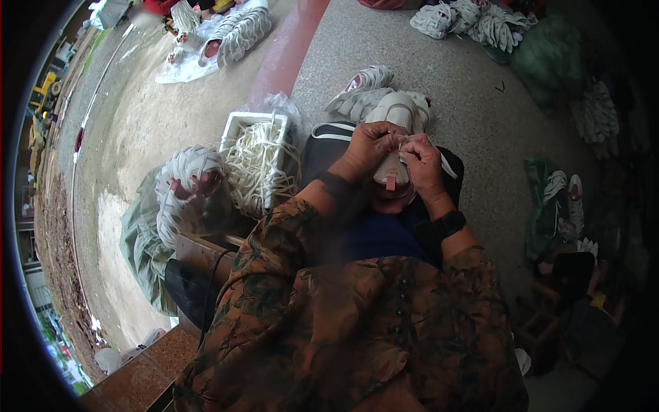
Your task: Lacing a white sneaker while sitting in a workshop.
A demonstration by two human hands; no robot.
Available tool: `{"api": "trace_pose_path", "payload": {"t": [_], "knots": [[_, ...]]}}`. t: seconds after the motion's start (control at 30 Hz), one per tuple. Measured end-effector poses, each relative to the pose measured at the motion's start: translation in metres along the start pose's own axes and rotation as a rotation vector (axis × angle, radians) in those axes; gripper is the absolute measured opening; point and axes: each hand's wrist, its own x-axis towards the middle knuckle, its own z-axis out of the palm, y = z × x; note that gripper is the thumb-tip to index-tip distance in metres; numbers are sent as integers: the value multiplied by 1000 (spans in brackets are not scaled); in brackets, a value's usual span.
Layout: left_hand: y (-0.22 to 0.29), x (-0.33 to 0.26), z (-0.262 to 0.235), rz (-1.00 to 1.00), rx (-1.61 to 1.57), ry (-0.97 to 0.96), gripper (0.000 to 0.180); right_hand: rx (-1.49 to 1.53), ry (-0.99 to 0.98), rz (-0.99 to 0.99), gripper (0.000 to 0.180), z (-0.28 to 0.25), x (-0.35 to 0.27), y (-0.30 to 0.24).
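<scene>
A light beige shoe point(395, 110) lies across my lap with its toe pointing away from me and a pink pull tab point(391, 183) at its near end. Both hands meet above the middle of it. My left hand point(374, 145) is closed, thumb and fingertips pinched together. Opposite it, my right hand point(423, 163) pinches too, its fingertips almost touching the left ones. A thin whitish strip, looking like a shoelace point(403, 141), shows between the fingertips; most of it is hidden.
More pale shoes point(364, 86) lie just beyond my knees. To my left, a white foam box point(228, 130) holds tangled white shoelaces point(259, 161), beside a bundle of stacked shoes point(191, 180). Shoe piles point(473, 24), a green sack point(547, 62) and wooden stools point(542, 312) stand to the right.
</scene>
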Motion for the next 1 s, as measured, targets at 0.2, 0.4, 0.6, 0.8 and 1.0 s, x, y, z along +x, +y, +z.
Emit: {"api": "trace_pose_path", "payload": {"t": [0.2,0.4,0.6,0.8,1.0], "knots": [[1,-4,0,-16,13,5,14,16,-106,152,7,-18,-3,-13],[0,-3,0,-20,-15,5,12,-101,-95,-8,7,-14,-4,-7],[0,-2,0,-15,-55,8,11,354,162,220,8,-9,-13,-16],[4,-3,-1,-46,16,-14,15,-204,80,368,12,-36,-26,-6],[2,-3,-1,-20,-28,-16,15,50,39,432,9,-37,-20,-6]]}}
